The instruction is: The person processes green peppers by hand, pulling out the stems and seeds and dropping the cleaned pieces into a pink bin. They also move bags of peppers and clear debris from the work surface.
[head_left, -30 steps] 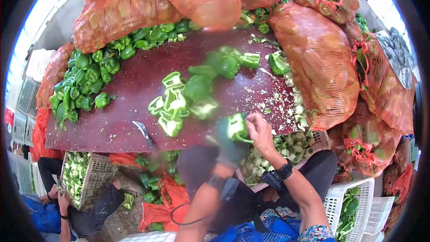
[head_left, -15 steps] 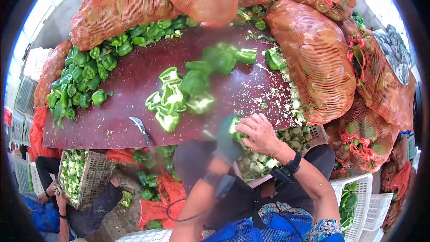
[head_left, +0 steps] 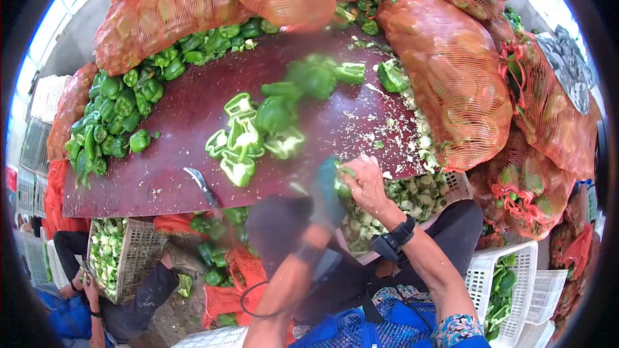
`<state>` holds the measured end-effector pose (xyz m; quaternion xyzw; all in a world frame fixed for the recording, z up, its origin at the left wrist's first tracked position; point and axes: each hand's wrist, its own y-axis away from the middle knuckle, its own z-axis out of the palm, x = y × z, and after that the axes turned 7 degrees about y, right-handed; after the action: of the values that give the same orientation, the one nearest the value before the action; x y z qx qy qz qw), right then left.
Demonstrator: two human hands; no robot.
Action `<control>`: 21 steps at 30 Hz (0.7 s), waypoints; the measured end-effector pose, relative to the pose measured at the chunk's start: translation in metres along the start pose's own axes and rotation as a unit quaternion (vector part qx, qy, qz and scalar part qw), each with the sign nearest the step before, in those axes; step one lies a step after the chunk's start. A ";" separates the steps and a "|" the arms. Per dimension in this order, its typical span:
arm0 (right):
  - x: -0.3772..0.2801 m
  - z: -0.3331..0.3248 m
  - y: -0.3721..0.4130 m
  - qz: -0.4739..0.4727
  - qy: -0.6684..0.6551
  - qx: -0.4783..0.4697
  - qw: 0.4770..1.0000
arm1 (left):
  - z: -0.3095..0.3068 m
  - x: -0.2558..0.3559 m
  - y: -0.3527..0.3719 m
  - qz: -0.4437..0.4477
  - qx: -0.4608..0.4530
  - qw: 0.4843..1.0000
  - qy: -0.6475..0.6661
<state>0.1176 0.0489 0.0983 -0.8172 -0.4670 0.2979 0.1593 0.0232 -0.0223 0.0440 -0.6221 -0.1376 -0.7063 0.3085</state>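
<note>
Over the table's front edge, my two hands meet at a green bell pepper point(head_left: 342, 179), partly hidden between them. My left hand point(head_left: 327, 194), in a dark glove and hazy in the view, is closed around the pepper from the left. The bare fingers of my right hand point(head_left: 366, 183) are bent and pinched on the pepper's right side. Beyond my hands lie cut pepper halves point(head_left: 244, 136) showing pale insides, with whole green peppers point(head_left: 277, 113) beside them. A knife with a curved blade point(head_left: 201, 183) rests at the table edge to the left.
Full red mesh sacks point(head_left: 445, 77) line the dark red table point(head_left: 187, 135), with a pepper heap point(head_left: 119, 106) at left. A crate of pale pepper scraps point(head_left: 422, 203) stands below my right hand. Another crate point(head_left: 506, 290) holds peppers. A co-worker's hands point(head_left: 87, 283) are at lower left.
My right hand has shifted slightly left, and its fingers have curled tighter on the pepper. The pepper now shows less. My left hand stays closed around it. The camera view has shifted slightly.
</note>
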 end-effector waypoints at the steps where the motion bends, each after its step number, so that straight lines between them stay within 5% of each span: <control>1: 0.001 -0.001 0.001 0.048 -0.035 -0.006 0.998 | 0.004 0.004 0.001 -0.028 0.009 0.998 0.060; 4: 0.002 -0.005 -0.001 0.196 -0.164 -0.035 0.966 | 0.008 0.006 -0.001 0.008 0.008 0.996 0.091; 7: 0.018 -0.004 0.004 0.322 -0.349 -0.056 0.878 | 0.007 0.018 -0.005 0.028 -0.025 0.995 0.088; 10: 0.023 -0.019 -0.006 0.331 -0.349 0.016 0.877 | -0.003 0.023 -0.010 0.193 -0.048 0.969 -0.145; 11: 0.022 -0.038 -0.016 0.364 -0.234 -0.008 0.901 | -0.006 0.023 -0.010 0.190 -0.047 0.969 -0.154; 12: 0.030 -0.030 -0.022 0.171 0.039 0.134 0.975 | -0.008 0.024 -0.009 0.185 -0.044 0.968 -0.163; 14: 0.042 -0.037 -0.017 0.128 0.153 0.119 0.973 | -0.007 0.027 -0.009 0.165 -0.050 0.972 -0.157; 17: 0.017 -0.050 -0.013 0.134 -0.087 -0.129 0.979 | -0.006 0.038 -0.007 0.105 -0.061 0.987 -0.105; 21: -0.009 -0.046 -0.017 0.087 -0.003 -0.232 0.969 | 0.000 0.039 -0.008 0.004 -0.043 0.993 0.106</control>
<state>0.1321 0.0508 0.1453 -0.8686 -0.4507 0.1963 -0.0625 0.0165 -0.0261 0.0827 -0.5568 -0.0709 -0.7726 0.2967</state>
